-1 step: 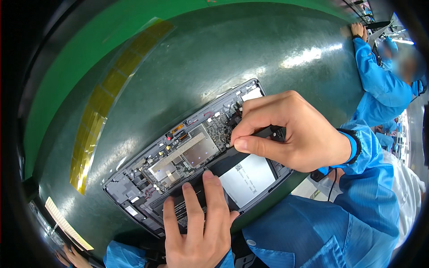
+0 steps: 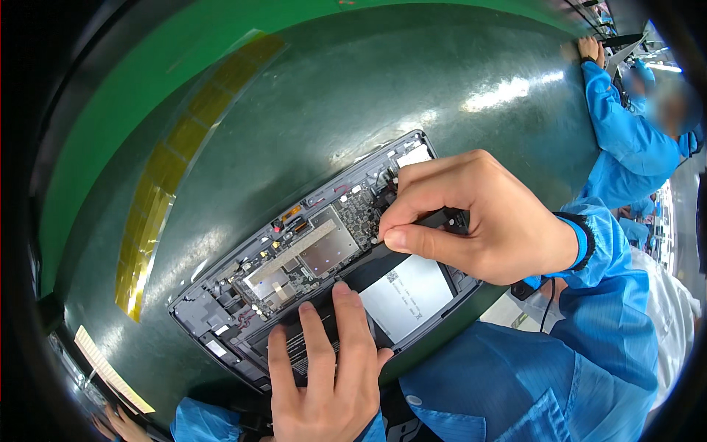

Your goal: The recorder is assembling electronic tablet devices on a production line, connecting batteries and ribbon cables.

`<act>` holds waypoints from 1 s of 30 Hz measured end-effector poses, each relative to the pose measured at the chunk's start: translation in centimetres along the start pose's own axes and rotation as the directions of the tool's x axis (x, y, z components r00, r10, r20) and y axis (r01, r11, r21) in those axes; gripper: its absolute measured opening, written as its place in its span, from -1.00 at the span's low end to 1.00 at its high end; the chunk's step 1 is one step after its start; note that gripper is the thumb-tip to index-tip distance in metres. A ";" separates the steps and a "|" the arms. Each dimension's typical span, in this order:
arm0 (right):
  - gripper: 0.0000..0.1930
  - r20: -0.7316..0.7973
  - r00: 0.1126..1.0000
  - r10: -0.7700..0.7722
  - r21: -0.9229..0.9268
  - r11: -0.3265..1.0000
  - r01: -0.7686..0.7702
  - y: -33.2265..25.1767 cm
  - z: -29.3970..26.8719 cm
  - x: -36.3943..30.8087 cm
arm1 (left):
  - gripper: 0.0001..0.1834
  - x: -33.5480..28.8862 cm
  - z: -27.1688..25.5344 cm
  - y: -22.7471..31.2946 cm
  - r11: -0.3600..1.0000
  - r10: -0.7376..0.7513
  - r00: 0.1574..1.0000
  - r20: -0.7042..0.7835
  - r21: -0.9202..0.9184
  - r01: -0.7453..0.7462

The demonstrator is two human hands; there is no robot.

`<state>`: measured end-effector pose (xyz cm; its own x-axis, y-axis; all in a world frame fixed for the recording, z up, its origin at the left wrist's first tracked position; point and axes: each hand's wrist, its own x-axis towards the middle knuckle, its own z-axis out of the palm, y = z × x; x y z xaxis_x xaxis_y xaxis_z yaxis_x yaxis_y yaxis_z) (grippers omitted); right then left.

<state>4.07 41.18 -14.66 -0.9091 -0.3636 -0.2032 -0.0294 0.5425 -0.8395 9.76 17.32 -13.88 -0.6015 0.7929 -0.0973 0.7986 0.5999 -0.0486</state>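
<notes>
An opened tablet-like device (image 2: 195,313) lies slanted on the green table, its inner parts bare. Along its far side runs a circuit board (image 2: 359,221) with a metal shield plate (image 2: 329,249). My left hand (image 2: 324,383) rests with fingers spread on the black battery (image 2: 298,361) on the near side. My right hand (image 2: 486,221) pinches thumb and forefinger together at the board's right end, by black cables (image 2: 387,199); whatever is between the fingertips is hidden. A silvery-white panel with print (image 2: 409,298) sits between the two hands.
A strip of yellow translucent tape pieces (image 2: 168,158) lies on the green table (image 2: 353,81) at the left. A pale lined strip (image 2: 110,372) is at the lower left edge. Co-workers in blue sleeves (image 2: 633,147) sit at the right; another person's hand (image 2: 121,426) shows at lower left.
</notes>
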 end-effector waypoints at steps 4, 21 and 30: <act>-0.91 0.015 0.999 0.036 -0.001 0.999 -0.036 0.0 0.0 -0.1 | -0.35 0.0 -0.1 0.1 1.000 0.001 1.000 0.017 0.004 -0.001; -0.93 -0.044 0.996 -0.071 -0.025 0.997 0.070 1.0 0.3 -0.3 | -0.33 0.4 -0.2 0.4 1.000 -0.005 1.000 0.029 -0.006 0.006; -0.92 -0.063 0.998 -0.025 0.044 0.999 0.028 0.6 0.5 -0.1 | -0.30 0.3 -0.1 0.1 1.000 -0.003 1.000 -0.004 -0.027 0.003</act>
<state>4.35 41.20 -15.38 -0.9323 -0.3290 -0.1502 -0.0364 0.4985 -0.8661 9.66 17.66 -13.83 -0.6040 0.7916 -0.0929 0.7961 0.6048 -0.0221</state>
